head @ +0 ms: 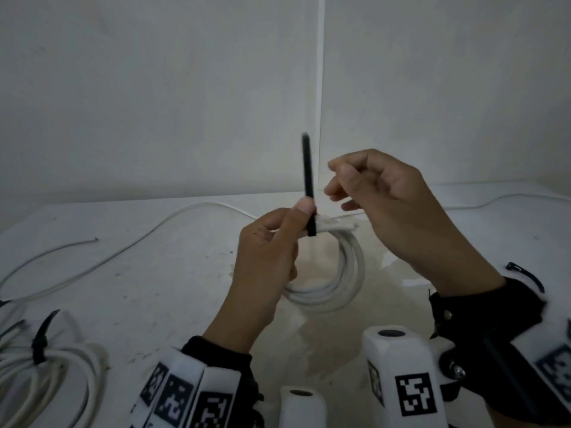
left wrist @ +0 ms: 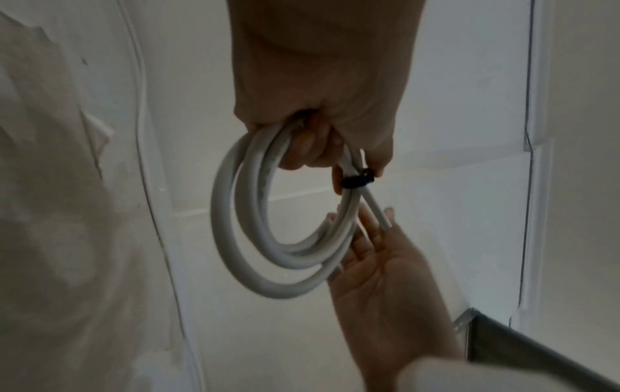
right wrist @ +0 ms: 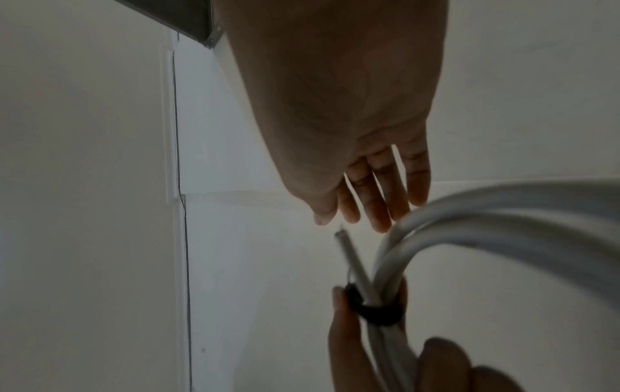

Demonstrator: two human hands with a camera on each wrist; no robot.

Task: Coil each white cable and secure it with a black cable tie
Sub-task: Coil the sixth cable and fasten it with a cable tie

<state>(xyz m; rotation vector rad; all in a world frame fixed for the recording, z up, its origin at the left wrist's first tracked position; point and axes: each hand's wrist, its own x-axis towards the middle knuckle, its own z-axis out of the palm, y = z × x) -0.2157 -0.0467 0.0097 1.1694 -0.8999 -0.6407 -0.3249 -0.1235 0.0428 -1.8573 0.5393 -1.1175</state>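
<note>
White coil [head: 340, 273] gripped by left hand [head: 268, 257], right hand [head: 395, 211] empty, tied bundle [head: 52, 369], loose cable [head: 129, 245] nearby

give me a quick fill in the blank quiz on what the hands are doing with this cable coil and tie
1. The white cable coil is gripped by the ____ hand.
2. The tie wrapped round the coil is ____ in colour.
3. The right hand holds ____.
4. The tied coil on the table lies to the person's ____.

Missing words: left; black; nothing; left

No legible text, only coded wristband markers [head: 415, 393]
</note>
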